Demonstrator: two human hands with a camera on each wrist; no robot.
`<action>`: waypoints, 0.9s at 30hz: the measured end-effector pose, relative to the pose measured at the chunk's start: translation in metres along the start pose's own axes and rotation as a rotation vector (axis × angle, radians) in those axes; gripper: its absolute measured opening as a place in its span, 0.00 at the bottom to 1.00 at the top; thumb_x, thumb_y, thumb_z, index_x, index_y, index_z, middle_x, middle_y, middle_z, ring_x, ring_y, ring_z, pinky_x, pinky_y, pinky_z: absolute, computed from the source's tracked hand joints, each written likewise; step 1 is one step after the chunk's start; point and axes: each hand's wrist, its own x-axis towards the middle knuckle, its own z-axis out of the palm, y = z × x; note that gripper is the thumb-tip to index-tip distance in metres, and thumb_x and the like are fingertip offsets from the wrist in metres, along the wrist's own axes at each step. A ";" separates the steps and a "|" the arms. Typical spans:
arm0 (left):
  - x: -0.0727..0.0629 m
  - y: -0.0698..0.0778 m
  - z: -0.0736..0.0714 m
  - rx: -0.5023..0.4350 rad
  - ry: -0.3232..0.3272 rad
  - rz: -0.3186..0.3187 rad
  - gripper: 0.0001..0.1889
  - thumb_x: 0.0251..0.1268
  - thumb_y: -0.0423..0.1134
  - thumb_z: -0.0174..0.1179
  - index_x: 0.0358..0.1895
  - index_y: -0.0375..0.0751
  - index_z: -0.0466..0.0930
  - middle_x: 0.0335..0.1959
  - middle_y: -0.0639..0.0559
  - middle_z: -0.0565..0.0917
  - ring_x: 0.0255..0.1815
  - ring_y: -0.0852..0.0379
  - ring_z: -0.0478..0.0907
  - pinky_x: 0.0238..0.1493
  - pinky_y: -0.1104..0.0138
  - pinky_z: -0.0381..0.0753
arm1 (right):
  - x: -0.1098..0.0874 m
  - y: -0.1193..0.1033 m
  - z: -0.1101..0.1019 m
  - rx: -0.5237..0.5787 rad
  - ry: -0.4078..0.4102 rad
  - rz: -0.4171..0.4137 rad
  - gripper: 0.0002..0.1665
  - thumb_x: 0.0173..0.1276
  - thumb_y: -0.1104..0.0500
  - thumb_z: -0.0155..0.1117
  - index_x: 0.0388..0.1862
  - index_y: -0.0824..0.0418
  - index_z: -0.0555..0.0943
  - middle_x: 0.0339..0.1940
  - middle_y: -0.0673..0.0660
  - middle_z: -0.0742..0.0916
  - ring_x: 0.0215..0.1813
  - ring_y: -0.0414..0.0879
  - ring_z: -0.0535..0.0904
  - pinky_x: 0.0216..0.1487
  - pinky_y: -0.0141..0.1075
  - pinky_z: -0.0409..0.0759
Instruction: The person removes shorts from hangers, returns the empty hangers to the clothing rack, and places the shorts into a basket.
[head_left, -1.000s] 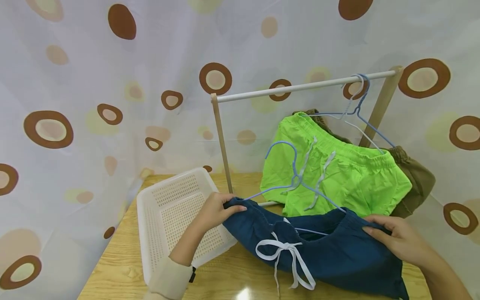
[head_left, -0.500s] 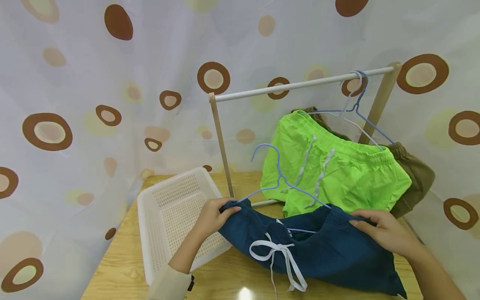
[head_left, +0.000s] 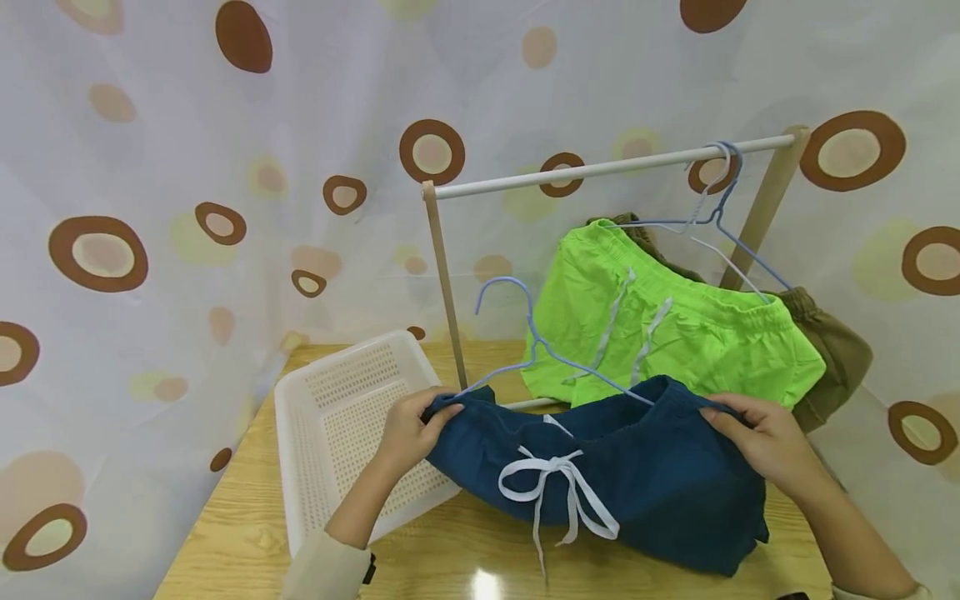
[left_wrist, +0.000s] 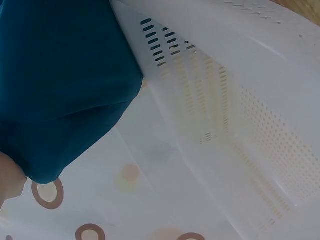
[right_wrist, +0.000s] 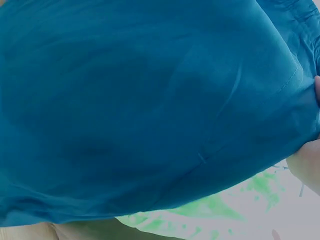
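Observation:
Navy blue shorts with a white drawstring bow are stretched between both hands above the table. My left hand pinches the waistband at its left end, thumb in front. At the right end, my right hand grips the waistband the same way. A light blue hanger has its arms inside the waist opening, its hook standing free and pointing left. The lower part of the hanger is hidden by the cloth. Blue cloth fills most of the right wrist view; in the left wrist view it hangs beside the basket.
A white perforated basket stands on the wooden table at the left. Behind the shorts is a rack with a white rail. Bright green shorts and brown shorts hang at its right end.
The hanger and blue shorts have shifted left, and the hook now stands closer to the rack's left post. Both hands moved slightly left and keep their hold on the waistband.

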 end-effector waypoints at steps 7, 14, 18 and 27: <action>-0.010 -0.009 -0.002 -0.072 0.052 -0.002 0.06 0.53 0.28 0.64 0.36 0.33 0.83 0.33 0.42 0.86 0.35 0.48 0.84 0.38 0.64 0.84 | -0.007 0.007 -0.009 0.102 0.093 0.008 0.22 0.65 0.71 0.56 0.40 0.42 0.83 0.36 0.24 0.80 0.40 0.18 0.75 0.35 0.14 0.73; -0.015 -0.013 -0.005 -0.102 0.066 -0.001 0.05 0.53 0.26 0.63 0.34 0.33 0.82 0.32 0.42 0.86 0.33 0.48 0.84 0.37 0.65 0.84 | -0.015 0.012 -0.010 0.115 0.096 0.079 0.21 0.67 0.67 0.56 0.39 0.38 0.82 0.36 0.24 0.80 0.39 0.18 0.75 0.35 0.15 0.75; -0.018 -0.014 -0.006 -0.112 0.069 0.013 0.05 0.52 0.24 0.63 0.34 0.32 0.81 0.31 0.42 0.86 0.32 0.48 0.84 0.35 0.65 0.84 | -0.019 0.015 -0.009 0.151 0.113 0.072 0.24 0.66 0.70 0.55 0.38 0.36 0.81 0.35 0.25 0.81 0.37 0.20 0.77 0.33 0.16 0.77; -0.024 -0.014 -0.009 -0.117 0.056 0.015 0.05 0.52 0.23 0.62 0.33 0.33 0.80 0.30 0.43 0.86 0.31 0.49 0.83 0.34 0.66 0.83 | -0.027 0.020 -0.005 0.201 0.221 0.128 0.28 0.64 0.72 0.56 0.34 0.33 0.81 0.31 0.27 0.82 0.34 0.21 0.78 0.32 0.16 0.76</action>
